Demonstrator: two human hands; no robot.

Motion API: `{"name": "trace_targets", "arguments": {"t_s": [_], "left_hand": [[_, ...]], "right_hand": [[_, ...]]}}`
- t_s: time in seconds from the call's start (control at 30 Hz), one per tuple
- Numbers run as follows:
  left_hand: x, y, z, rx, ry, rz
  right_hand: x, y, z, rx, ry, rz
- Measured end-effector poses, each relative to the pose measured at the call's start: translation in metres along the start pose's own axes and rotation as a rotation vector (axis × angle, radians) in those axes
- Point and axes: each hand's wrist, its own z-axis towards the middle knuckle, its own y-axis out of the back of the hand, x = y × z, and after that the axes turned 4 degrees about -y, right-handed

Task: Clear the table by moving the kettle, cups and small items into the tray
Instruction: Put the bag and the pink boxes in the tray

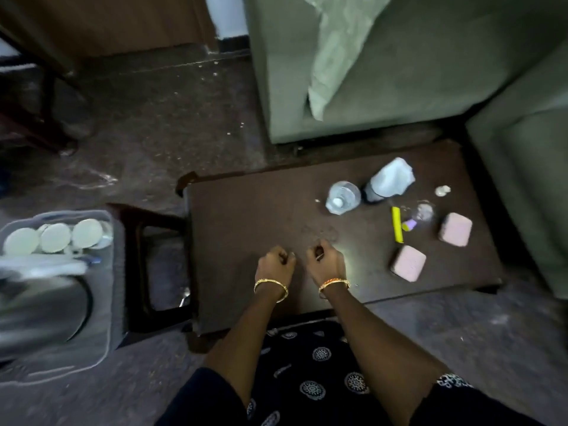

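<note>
Kettle (43, 309) and cups (55, 238) already sit in the tray (104, 342), far left. Both the left hand (275, 262) and right hand (325, 261) are curled at the table's (246, 210) near edge, possibly pinching something tiny; I cannot tell. Next: reach right for the small items (397, 224).

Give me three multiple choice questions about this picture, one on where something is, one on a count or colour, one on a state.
1. Where is the kettle?
A. in the tray
B. on the table
C. on the sofa

2. How many pink blocks lie on the table?
A. one
B. two
C. four

3. How are the two hands?
A. flat on the table
B. fingers curled
C. gripping the clear bottle

Key: 1 A, it sits inside the tray at left. 2 B, one pink block and another. 3 B, left hand and right hand are curled above the table.
</note>
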Motion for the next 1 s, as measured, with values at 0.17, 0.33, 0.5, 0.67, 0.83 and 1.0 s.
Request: {"name": "trace_targets", "arguments": {"t_s": [0.17, 0.33, 0.5, 0.67, 0.83, 1.0], "left_hand": [[-0.055, -0.092, -0.012, 0.234, -0.029, 0.089], [-0.101, -0.169, -0.012, 0.345, -0.056, 0.226], [-0.129, -0.229, 0.002, 0.385, -0.003, 0.256], [-0.129, -0.273, 0.032, 0.446, 0.084, 0.266], [-0.114, -0.304, 0.055, 0.551, 0.095, 0.408], [-0.109, -0.315, 0.06, 0.561, 0.045, 0.453]], "right_hand": [[-0.086, 0.084, 0.03, -0.131, -0.234, 0.065], [-0.155, 0.142, 0.067, -0.118, -0.429, 0.085], [-0.195, 0.183, 0.107, -0.158, -0.542, 0.198], [-0.225, 0.215, 0.167, -0.35, -0.759, 0.303], [-0.261, 0.227, 0.218, -0.32, -0.796, 0.397], [-0.272, 0.22, 0.226, -0.351, -0.884, 0.634]]}}
